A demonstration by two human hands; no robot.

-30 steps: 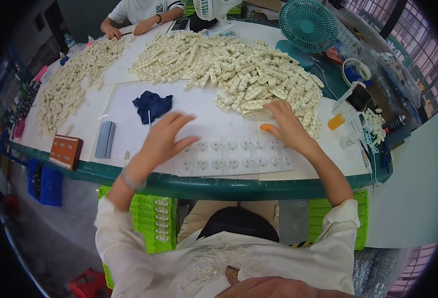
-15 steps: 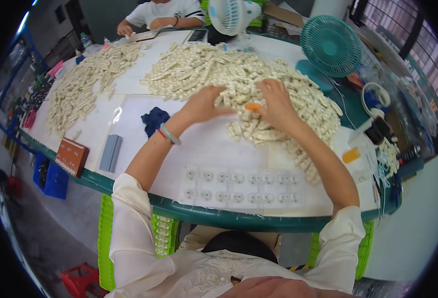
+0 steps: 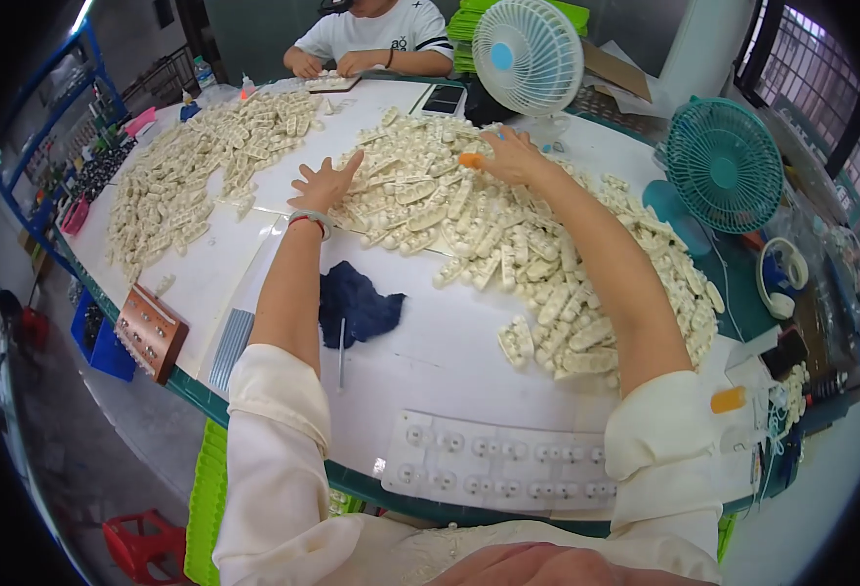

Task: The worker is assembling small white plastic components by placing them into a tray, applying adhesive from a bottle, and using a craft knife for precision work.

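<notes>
Both my arms reach far across the white table (image 3: 450, 361). My left hand (image 3: 325, 184) lies spread, fingers apart, on the left edge of a big heap of cream plastic parts (image 3: 508, 244). My right hand (image 3: 510, 156) rests on the far side of the same heap, with an orange cover on one fingertip; what it grips, if anything, is hidden. A white tray with round sockets (image 3: 498, 464) lies at the near table edge, between my sleeves. A dark blue cloth (image 3: 357, 305) and a thin metal tool (image 3: 341, 354) lie beside my left forearm.
A second heap of cream parts (image 3: 196, 186) covers the left of the table. A white fan (image 3: 528, 59) and a teal fan (image 3: 723, 166) stand at the back right. Another person (image 3: 376, 39) works at the far side. A brown socketed block (image 3: 152, 332) sits at the left edge.
My hands left the socket tray at the near edge and moved across the table into the heap, now reaching its far side. The head view shifted forward with them.
</notes>
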